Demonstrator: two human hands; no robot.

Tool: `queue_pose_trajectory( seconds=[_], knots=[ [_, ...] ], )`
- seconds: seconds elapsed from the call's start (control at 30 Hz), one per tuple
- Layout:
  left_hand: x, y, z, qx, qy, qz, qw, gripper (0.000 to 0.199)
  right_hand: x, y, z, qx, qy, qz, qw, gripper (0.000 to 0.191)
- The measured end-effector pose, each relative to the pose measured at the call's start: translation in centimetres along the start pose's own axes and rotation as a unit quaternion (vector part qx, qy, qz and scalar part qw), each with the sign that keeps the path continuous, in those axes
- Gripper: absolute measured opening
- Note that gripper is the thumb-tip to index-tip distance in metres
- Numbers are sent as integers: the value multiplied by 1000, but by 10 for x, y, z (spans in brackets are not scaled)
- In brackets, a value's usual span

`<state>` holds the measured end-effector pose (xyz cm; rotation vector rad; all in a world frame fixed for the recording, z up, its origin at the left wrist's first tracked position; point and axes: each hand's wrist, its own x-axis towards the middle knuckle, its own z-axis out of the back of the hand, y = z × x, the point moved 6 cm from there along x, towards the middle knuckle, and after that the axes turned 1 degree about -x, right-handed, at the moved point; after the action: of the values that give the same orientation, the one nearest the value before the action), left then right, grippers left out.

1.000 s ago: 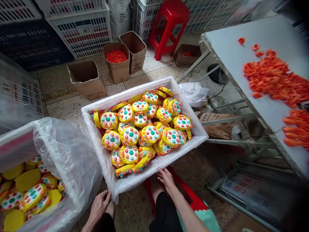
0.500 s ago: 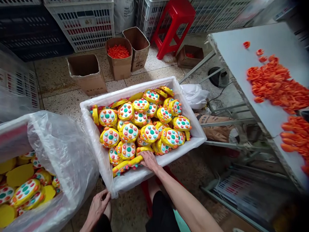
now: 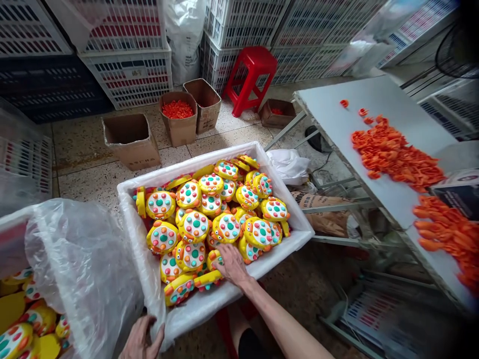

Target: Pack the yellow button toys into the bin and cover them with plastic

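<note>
While the left hand (image 3: 140,340) rests with fingers spread on the near corner of the white plastic-lined crate (image 3: 262,158), the right hand (image 3: 232,264) reaches in, fingers curled over a round yellow plastic toy with coloured dots (image 3: 214,261); whether it grips is unclear. Just ahead of that hand lie many more such toys. Far right, loose orange plastic parts (image 3: 396,154) cover a white table (image 3: 337,112).

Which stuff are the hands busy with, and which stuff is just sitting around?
Busy with: right hand on the yellow toys; left hand on the white bin's plastic liner.

Just sitting: red stool, cardboard boxes, orange parts on the table, stacked crates.
</note>
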<state>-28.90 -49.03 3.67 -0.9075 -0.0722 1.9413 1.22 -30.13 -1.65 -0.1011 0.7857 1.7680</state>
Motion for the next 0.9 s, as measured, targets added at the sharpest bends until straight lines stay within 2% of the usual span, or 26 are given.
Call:
queue_pose_trajectory(
  seconds=[0.03,0.1,0.2,0.3,0.4,0.5,0.57,0.7,0.9],
  knots=[
    [16,-21,10,14,-54,-64,996,45,14,-2,19,-4,-30,-1,1000,54],
    [57,-71,18,90,-105,-195,971,56,52,-5,56,-15,-82,-3,997,68],
    [137,-133,15,117,-128,-248,953,64,130,1,97,-31,-121,20,992,73],
    [208,-170,-1,133,-146,-260,945,71,205,14,109,-48,-139,43,988,73],
    [245,-171,-24,142,-157,-251,944,76,246,18,90,-65,-138,50,987,75],
    [249,-153,-46,147,-152,-242,947,79,247,13,60,-81,-137,53,986,78],
    [247,-142,-54,149,-148,-238,948,80,240,8,48,-95,-147,63,983,75],
    [252,-137,-58,145,-137,-242,950,79,240,0,48,-118,-161,75,977,63],
    [250,-136,-61,123,-123,-244,954,67,247,-2,46,-123,-150,84,977,63]
  ],
)
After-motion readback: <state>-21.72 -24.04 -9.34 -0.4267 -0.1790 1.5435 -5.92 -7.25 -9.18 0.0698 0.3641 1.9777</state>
